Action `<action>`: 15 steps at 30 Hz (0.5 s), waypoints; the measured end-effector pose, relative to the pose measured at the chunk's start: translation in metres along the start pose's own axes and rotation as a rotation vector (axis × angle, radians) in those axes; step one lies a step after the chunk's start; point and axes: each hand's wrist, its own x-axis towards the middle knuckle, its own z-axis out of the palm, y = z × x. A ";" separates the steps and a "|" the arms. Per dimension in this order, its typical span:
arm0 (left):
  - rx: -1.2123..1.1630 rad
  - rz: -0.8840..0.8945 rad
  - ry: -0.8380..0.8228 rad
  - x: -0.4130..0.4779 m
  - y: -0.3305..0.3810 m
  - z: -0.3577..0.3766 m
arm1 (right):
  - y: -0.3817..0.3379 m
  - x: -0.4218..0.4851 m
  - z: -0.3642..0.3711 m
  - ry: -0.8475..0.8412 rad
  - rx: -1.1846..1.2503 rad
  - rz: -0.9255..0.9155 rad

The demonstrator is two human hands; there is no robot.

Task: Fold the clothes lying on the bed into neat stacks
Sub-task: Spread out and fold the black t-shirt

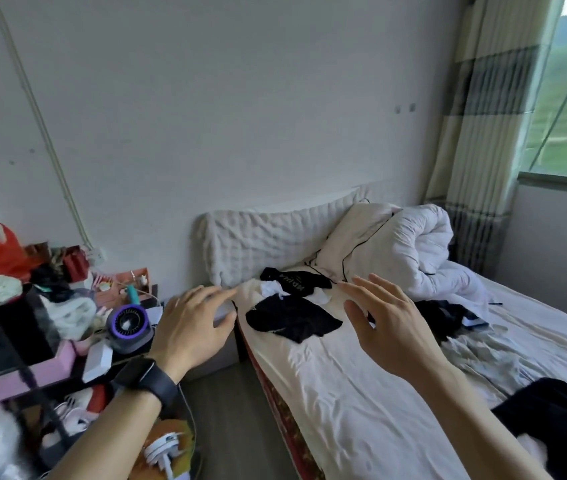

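A black garment (292, 319) lies crumpled on the cream bed sheet (337, 393) near the bed's left edge. Behind it sit a black top with lettering (296, 280) and some white cloth (275, 289). More dark clothes (445, 317) lie to the right, partly hidden behind my right hand. Another black piece (559, 420) lies at the lower right. My left hand (193, 323), with a black watch on the wrist, hovers with fingers spread left of the garment. My right hand (386, 317) hovers with fingers spread to its right. Neither hand holds anything.
A white duvet (424, 247) and pillow (355, 233) are bunched at the head of the bed. A cluttered bedside table (32, 372) with a round purple-rimmed device (129, 322) stands left. The wall (206, 116) runs behind the bed, and a curtain (483, 133) and window stand right.
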 end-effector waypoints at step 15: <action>-0.063 -0.032 -0.122 0.260 -0.156 0.181 | 0.096 0.217 0.229 -0.105 -0.071 0.022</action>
